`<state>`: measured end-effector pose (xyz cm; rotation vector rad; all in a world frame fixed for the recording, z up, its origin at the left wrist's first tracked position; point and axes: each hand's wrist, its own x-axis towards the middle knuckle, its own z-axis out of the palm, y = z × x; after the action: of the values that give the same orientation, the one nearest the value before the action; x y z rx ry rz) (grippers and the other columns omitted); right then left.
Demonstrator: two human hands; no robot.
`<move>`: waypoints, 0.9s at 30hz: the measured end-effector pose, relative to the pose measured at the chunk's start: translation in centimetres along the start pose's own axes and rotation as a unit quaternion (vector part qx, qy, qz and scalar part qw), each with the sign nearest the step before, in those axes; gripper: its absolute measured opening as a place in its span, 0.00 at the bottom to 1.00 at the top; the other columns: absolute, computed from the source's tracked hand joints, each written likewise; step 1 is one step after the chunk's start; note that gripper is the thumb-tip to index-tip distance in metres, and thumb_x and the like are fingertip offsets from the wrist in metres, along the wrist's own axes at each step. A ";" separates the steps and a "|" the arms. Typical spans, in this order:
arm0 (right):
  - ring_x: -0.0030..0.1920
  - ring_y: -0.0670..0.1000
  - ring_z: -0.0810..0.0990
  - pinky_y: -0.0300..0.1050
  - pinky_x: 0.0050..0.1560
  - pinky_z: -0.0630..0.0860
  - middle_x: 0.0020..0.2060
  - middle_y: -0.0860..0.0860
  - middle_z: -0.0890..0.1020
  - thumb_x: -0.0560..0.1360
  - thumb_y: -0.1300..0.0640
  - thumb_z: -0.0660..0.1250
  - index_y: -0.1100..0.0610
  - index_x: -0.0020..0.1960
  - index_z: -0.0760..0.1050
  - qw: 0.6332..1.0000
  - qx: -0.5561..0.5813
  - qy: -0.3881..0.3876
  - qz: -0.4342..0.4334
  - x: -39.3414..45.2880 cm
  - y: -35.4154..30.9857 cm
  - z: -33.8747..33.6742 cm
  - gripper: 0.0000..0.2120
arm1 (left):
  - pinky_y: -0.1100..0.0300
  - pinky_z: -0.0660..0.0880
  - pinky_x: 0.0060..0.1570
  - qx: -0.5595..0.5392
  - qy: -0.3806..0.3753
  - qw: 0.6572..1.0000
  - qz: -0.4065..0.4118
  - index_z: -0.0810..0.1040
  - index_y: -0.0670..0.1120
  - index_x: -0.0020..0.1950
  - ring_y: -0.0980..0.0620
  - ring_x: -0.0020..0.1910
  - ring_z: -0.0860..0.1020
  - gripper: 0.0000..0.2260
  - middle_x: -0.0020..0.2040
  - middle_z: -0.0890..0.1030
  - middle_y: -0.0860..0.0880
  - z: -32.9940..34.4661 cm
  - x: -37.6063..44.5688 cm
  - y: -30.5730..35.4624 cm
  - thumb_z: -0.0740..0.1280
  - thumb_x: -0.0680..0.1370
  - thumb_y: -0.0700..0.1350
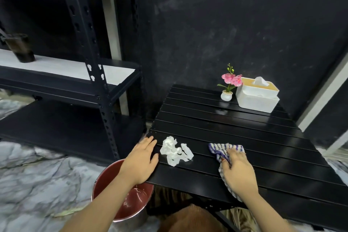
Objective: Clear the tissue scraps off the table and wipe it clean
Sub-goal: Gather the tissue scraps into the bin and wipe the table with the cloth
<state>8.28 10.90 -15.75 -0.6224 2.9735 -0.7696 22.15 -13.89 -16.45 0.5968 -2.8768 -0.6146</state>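
White crumpled tissue scraps (pixel 175 151) lie near the front left of the black slatted table (pixel 244 132). My left hand (pixel 142 158) rests flat on the table's left edge, just left of the scraps, fingers straight. My right hand (pixel 238 170) grips a blue-and-white checked cloth (pixel 223 149) and presses it on the table, to the right of the scraps. Part of the cloth is hidden under my hand.
A red-lined metal bin (pixel 113 181) stands on the floor below the table's front left corner. A white tissue box (pixel 257 95) and a small potted pink flower (pixel 227 88) stand at the table's far side. A black metal shelf rack (pixel 90 62) is to the left.
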 end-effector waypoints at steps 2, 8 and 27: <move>0.73 0.55 0.59 0.49 0.73 0.57 0.70 0.55 0.68 0.76 0.55 0.58 0.58 0.69 0.65 1.000 -0.009 -0.005 -0.010 0.3 -1.4 0.9 0.22 | 0.61 0.45 0.74 -0.003 0.003 1.000 0.001 0.54 0.47 0.76 0.55 0.77 0.49 0.25 0.78 0.53 0.51 0.0 0.0 0.0 0.53 0.81 0.52; 0.74 0.54 0.55 0.47 0.73 0.55 0.72 0.53 0.64 0.78 0.56 0.53 0.56 0.72 0.59 0.999 -0.014 -0.021 -0.045 0.6 -4.5 2.5 0.23 | 0.61 0.46 0.74 -0.024 0.011 1.000 -0.005 0.55 0.48 0.76 0.56 0.76 0.49 0.25 0.78 0.53 0.52 0.0 -0.2 0.1 0.54 0.80 0.52; 0.74 0.51 0.55 0.45 0.73 0.54 0.72 0.51 0.64 0.78 0.59 0.51 0.57 0.70 0.62 0.995 0.020 -0.051 -0.081 0.4 -9.0 4.3 0.20 | 0.62 0.47 0.73 -0.062 0.019 0.998 -0.017 0.56 0.48 0.76 0.56 0.76 0.50 0.25 0.77 0.55 0.53 0.0 -0.1 -0.3 0.56 0.80 0.52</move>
<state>11.76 1.59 -15.28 -0.8823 2.8337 -0.7787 22.37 -14.09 -16.62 0.6327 -2.7743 -0.7710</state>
